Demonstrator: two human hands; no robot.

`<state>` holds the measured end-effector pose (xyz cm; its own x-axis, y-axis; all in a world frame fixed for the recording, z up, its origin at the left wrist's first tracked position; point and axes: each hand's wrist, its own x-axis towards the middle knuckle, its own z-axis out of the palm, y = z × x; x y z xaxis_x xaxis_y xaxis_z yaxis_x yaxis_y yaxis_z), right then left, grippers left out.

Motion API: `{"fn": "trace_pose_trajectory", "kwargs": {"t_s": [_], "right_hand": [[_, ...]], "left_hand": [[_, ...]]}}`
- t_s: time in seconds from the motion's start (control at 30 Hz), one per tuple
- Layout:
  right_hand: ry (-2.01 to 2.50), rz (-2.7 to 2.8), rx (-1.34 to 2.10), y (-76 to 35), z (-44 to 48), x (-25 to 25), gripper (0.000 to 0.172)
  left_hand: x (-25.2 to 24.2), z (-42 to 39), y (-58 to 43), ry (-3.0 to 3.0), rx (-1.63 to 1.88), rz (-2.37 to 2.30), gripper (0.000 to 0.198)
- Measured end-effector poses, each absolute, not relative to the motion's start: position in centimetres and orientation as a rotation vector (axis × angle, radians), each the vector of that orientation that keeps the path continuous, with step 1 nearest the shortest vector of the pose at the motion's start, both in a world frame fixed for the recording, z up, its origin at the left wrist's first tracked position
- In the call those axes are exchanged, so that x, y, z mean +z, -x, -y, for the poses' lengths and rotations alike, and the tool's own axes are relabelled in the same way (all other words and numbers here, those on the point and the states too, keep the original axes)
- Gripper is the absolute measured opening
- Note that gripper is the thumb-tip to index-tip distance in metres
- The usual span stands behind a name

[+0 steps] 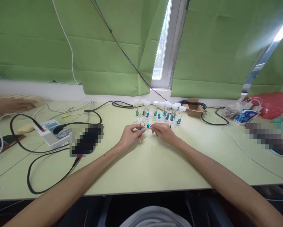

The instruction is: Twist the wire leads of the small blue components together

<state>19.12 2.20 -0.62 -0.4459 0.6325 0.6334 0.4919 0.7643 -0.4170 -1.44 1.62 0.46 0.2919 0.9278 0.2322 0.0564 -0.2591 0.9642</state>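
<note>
My left hand (131, 134) is closed in a pinch on a small dark-blue piece (141, 128) with thin dark wire-like stems rising from it. Facing it, my right hand (163, 131) has thumb and fingers pressed together at a small bright-blue piece (148, 125), which shows between the two hands. Both pieces are too small to name by kind. Just beyond my fingers stand several clear vials with white caps (182, 108), holding blue or green pieces with similar thin stems. Fingertips partly cover what I hold.
A white power strip (52, 134) with black cables and a blurred dark device (87, 140) lie left. Behind the vials, right, is an open cardboard box (194, 108). Farther right are a red bag (273, 105) and a blurred phone-like object (268, 137). Another person's hand (14, 104) rests far left.
</note>
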Motion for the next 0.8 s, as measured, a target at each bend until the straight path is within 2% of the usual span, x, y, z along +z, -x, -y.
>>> {"fn": "trace_pose_trajectory", "kwargs": {"t_s": [0.37, 0.8], "right_hand": [[0.921, 1.922, 0.489, -18.1, -1.0, 0.2, 0.037], [0.833, 1.505, 1.282, -17.3, -0.8, 0.1, 0.039]], "left_hand": [[0.6, -1.3, 1.3, -1.624, 1.105, -0.960, 0.032], [0.7, -1.3, 1.3, -1.665, 1.139, -0.951, 0.034]]}}
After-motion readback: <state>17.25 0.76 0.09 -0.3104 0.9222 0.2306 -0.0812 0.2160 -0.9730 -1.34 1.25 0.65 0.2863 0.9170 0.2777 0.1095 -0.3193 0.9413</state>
